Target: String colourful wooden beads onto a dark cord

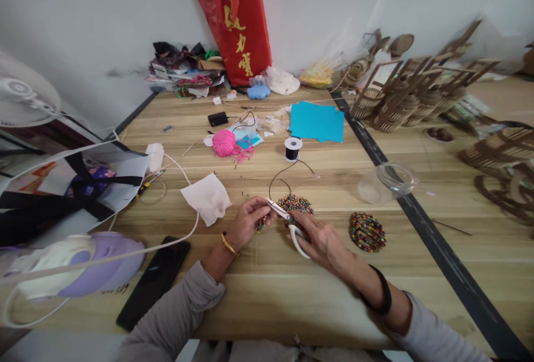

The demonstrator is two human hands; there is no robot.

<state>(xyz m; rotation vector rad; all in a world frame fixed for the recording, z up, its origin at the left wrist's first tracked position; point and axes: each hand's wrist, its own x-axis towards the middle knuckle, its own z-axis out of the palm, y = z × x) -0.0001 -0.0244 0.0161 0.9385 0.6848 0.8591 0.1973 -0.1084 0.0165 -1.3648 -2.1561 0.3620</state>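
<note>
My right hand grips a pair of white-handled scissors, the blades pointing left toward my other hand. Pinched in the fingers of my left hand is a short beaded strand, close to the scissor tips; its end is hidden by the fingers. Just behind the blades lies a pile of multicoloured beads. A black cord curves from near the beads up to a white spool wound with black cord. To the right rests a coil of strung beads.
A phone and a purple-white appliance with a white cable are at the left. Near my left hand is a white tissue. Pink yarn and blue sheets lie farther back. A clear jar and woven baskets stand right.
</note>
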